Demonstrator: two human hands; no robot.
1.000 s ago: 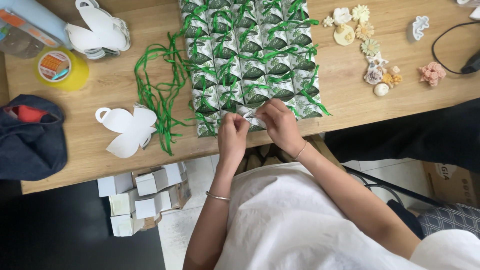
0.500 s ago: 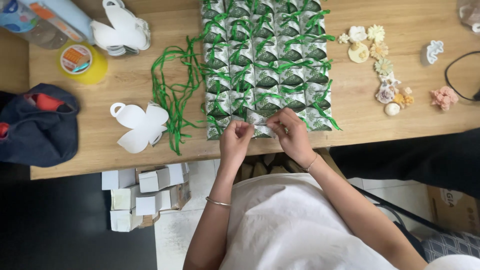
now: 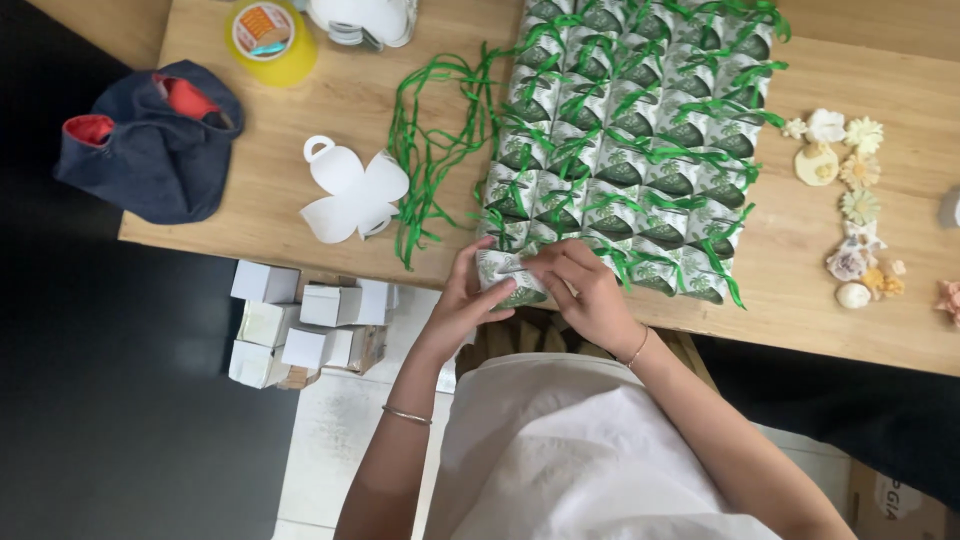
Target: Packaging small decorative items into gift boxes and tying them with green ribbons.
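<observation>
At the near edge of the wooden table [image 3: 280, 210], both of my hands grip one small white-and-green patterned gift box [image 3: 506, 276]. My left hand [image 3: 463, 300] cups its left side and bottom. My right hand [image 3: 585, 290] pinches its top right. Just beyond lies a dense block of several identical boxes tied with green ribbon [image 3: 630, 140]. A loose bunch of green ribbons [image 3: 430, 150] sprawls to the left of that block.
A flat white box cut-out [image 3: 352, 192], a yellow tape roll [image 3: 268, 38] and a dark blue cloth bag [image 3: 150, 140] lie at left. Small paper flowers and shells [image 3: 850, 215] lie at right. White cartons [image 3: 300, 325] are stacked on the floor below the table.
The view has shifted and zoomed, so everything sits further right. My hands have drawn one box toward the table's near edge and closed around it.
</observation>
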